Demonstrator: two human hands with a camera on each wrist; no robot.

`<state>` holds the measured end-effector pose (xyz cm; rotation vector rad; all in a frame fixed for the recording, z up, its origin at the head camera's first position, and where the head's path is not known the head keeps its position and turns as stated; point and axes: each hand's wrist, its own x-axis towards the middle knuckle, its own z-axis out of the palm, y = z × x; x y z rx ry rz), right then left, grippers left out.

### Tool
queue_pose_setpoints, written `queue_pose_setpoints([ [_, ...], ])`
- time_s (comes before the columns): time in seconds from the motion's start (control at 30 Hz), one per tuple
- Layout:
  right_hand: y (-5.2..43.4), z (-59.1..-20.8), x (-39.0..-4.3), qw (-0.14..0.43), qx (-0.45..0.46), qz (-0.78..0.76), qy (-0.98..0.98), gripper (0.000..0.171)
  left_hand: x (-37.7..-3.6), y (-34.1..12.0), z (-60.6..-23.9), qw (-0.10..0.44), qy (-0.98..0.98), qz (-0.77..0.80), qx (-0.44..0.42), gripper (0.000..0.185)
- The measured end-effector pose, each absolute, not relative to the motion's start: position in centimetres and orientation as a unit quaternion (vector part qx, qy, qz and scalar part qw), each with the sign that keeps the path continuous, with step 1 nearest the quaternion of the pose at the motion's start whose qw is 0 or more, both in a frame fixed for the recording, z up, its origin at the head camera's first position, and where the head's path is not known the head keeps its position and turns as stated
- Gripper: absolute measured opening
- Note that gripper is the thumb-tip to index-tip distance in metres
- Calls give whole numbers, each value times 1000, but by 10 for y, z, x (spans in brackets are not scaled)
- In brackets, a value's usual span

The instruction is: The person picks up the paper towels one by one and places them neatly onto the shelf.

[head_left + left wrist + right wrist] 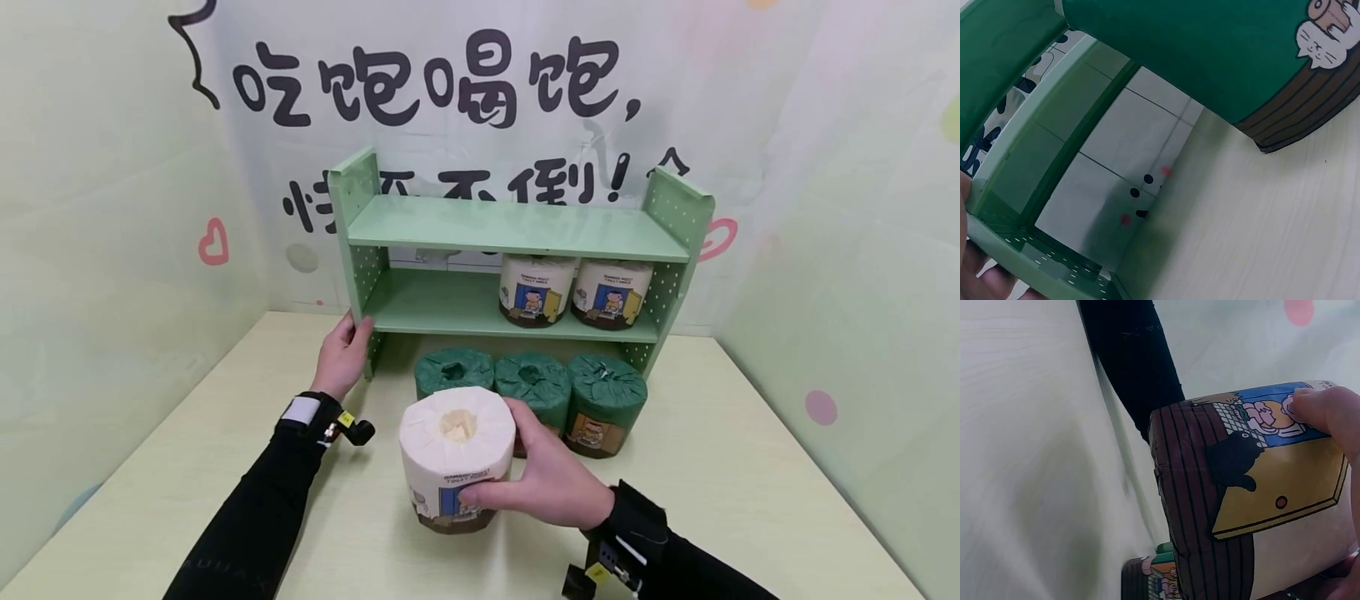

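Observation:
My right hand [551, 479] grips a white-wrapped toilet paper roll [457, 433] from its right side, thumb across the printed front, holding it above the table. In the right wrist view the roll [1285, 512] shows its brown striped base and a black cat print. My left hand [343, 358] holds the left side panel of a green two-tier shelf [465, 302], fingers behind the edge and thumb in front. Two white rolls [534, 292] stand on the lower tier's right half. Three green-wrapped rolls [606, 404] stand in a row before the shelf, partly hidden by the held roll.
The pale wooden table [750, 467] carries the shelf near its back edge. Behind it hangs a printed wall sheet [465, 83] with black characters, and further sheets flank both sides. The shelf's perforated right panel [675, 217] stands beside the white rolls.

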<state>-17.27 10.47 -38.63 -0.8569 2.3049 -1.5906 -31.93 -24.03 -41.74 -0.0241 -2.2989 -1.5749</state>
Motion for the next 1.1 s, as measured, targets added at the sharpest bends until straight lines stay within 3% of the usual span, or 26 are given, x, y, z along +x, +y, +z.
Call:
queue_pose_setpoints([
  [0.53,103,-356,-179,81,-299,-560,769,94,-321,-242,-420,177,-810,-559,-6,57],
  [1.1,97,-334,-209,21,-264,-544,796,97,-324,-242,-421,174,-808,-563,-4,58],
])
